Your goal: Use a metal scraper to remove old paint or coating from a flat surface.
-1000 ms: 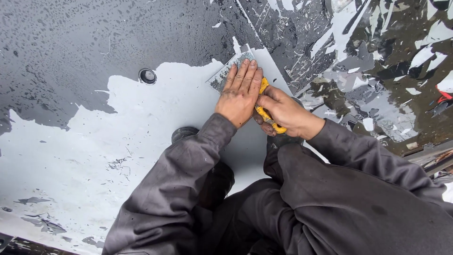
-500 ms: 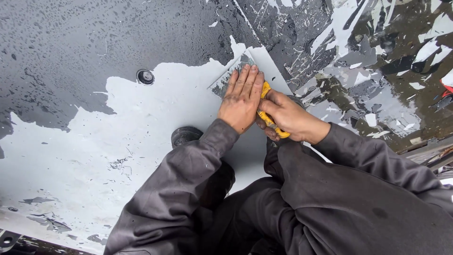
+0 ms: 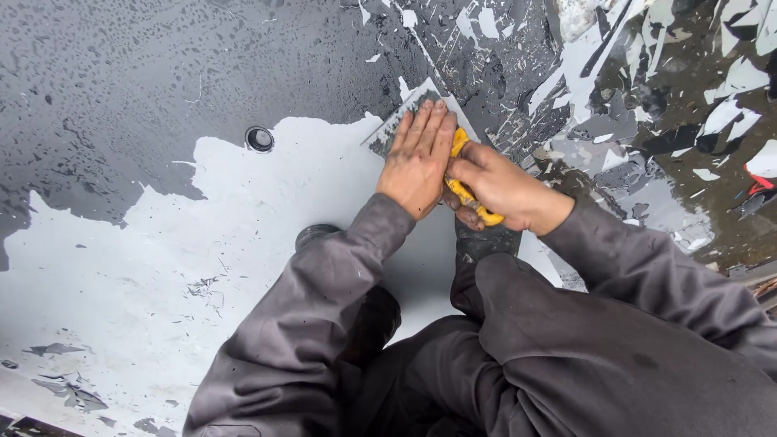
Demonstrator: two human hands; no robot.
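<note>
My right hand (image 3: 498,188) grips a yellow-handled scraper (image 3: 463,180), its blade hidden under my left hand. My left hand (image 3: 418,159) lies flat, fingers together, pressing on the scraper and on a lifted flap of dark coating (image 3: 398,121). Both hands rest on a pale grey surface (image 3: 243,235) where the dark wet coating (image 3: 162,73) has been stripped away. My grey sleeves and knees fill the lower right.
A small round dark fitting (image 3: 259,138) sits in the surface left of my hands. Another round dark object (image 3: 314,235) lies by my left forearm. Torn flakes of dark and pale coating (image 3: 647,121) litter the right side. A red item (image 3: 757,185) shows at the right edge.
Both hands with the scraper have edged slightly forward along the edge of the dark coating; the view has shifted a little.
</note>
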